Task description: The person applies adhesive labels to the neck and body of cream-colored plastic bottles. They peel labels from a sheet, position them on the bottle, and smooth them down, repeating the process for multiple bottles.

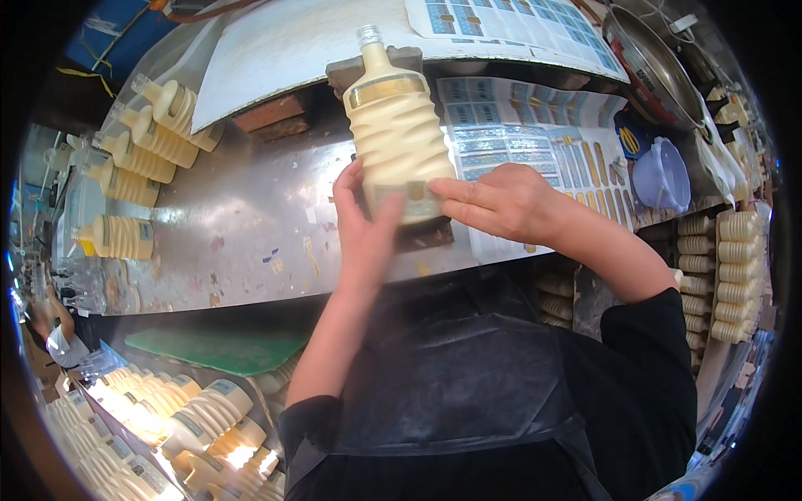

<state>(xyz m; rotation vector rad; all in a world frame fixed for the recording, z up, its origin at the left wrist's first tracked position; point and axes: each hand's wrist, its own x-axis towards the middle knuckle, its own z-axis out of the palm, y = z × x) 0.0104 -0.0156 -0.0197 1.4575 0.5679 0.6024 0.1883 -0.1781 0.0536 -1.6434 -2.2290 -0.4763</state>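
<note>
Bottle: we see a cream twisty bottle (395, 125) lying on the shiny metal table (242, 225), in the middle.
Left hand (365, 221): we see it curled around the bottle's bottom left side.
Right hand (501, 200): we see flat fingers pressing a gold label (411, 194) onto the bottle.
Nearby: sticker sheets (535, 142) lie just right of it.

A bottling workshop. Cream ribbed bottles (134, 238) lie left of the hands on a steel bench (251, 225). Label sheets (535, 134) lie just right.
</note>
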